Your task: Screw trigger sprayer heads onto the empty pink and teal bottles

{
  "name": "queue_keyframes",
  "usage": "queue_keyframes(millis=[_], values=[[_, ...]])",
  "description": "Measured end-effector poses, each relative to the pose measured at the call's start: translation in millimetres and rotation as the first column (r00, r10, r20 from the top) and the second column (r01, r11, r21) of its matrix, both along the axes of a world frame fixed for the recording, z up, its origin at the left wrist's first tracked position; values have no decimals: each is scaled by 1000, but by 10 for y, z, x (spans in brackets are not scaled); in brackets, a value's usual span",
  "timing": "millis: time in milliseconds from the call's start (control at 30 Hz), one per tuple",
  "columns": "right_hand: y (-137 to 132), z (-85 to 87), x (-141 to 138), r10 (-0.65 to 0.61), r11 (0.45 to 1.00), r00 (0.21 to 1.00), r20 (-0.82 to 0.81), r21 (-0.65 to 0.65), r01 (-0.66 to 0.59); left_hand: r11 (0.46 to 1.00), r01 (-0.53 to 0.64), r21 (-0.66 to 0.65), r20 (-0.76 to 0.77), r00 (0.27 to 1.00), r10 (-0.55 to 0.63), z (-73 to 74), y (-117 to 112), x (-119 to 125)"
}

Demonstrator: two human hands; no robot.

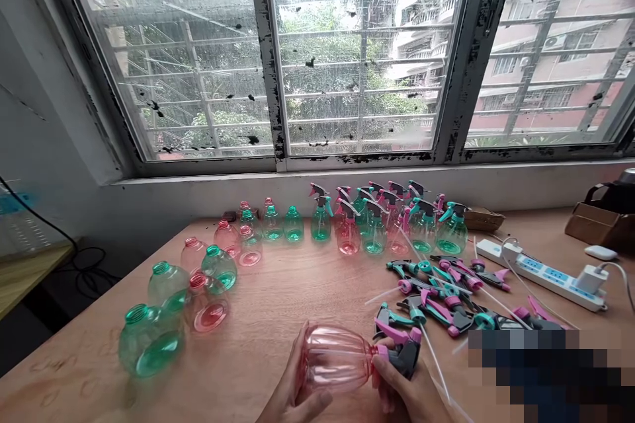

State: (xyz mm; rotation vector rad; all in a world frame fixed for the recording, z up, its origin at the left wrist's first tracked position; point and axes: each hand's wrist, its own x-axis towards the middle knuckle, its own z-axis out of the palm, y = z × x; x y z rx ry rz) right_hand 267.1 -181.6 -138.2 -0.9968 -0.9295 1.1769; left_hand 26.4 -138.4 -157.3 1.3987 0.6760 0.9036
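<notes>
A clear pink spray bottle [337, 355] lies sideways between my hands at the near side of the table. Around its base my left hand [292, 386] is wrapped, thumb below. At the neck, my right hand [409, 386] grips the pink-and-black spray head [404, 353], which sits against the bottle's mouth; whether it is fully screwed on I cannot tell. A thin tube shows inside the bottle. Just beyond my right hand lies a pile of loose pink and teal spray heads [446, 291] with white tubes.
Open green bottles [153, 340] and pink bottles [207, 304] stand at the left. Several bottles with spray heads [374, 228] stand by the wall. At the right are a white power strip [540, 274], its cables and a cardboard box [598, 218]. A blurred patch covers the lower right.
</notes>
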Motion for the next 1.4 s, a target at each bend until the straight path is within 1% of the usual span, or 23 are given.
queue_keyframes(millis=[200, 267, 433, 500, 567, 733, 867, 967, 1067, 1167, 1267, 1400], values=[[13, -39, -1, 3, 1000, 999, -32, 3, -3, 999, 19, 27, 28, 999, -20, -18, -4, 28], [13, -44, -4, -3, 1000, 999, -42, 4, 3, 1000, 23, 22, 49, 999, -24, 7, -17, 41], [-1, -27, -5, -1, 1000, 1000, -16, 6, 2, 996, 75, -56, 151, 986, -65, 118, -50, 93], [-3, -24, -3, 2, 1000, 1000, -11, 10, -2, 994, 84, -69, 170, 983, -71, 148, -56, 103], [3, -28, 0, 0, 1000, 1000, -20, 8, 0, 996, 65, -65, 149, 987, -55, 152, -59, 95], [30, -48, 11, 0, 1000, 998, -58, -1, 0, 1000, -9, -22, 13, 1000, 9, 112, -57, 60], [23, -43, 13, 4, 1000, 999, -45, -1, -4, 1000, -5, 12, 5, 1000, 5, 121, -48, 65], [1, -28, 8, 3, 1000, 1000, -31, -14, -4, 1000, 4, -14, 22, 1000, -4, 118, -35, 54], [-13, -20, 7, -1, 1000, 1000, -28, -24, 1, 998, 7, -61, 47, 999, -4, 84, -24, 41], [-4, -35, 14, -1, 1000, 999, -32, -28, 0, 997, -1, -78, 52, 999, 5, 61, -25, 55], [20, -76, 27, -1, 1000, 1000, -22, -28, 0, 998, -7, -66, 53, 999, 10, 88, -44, 88], [36, -153, 40, 22, 1000, 1000, 2, -20, -22, 998, -10, -55, 39, 999, 12, 161, -79, 94]])
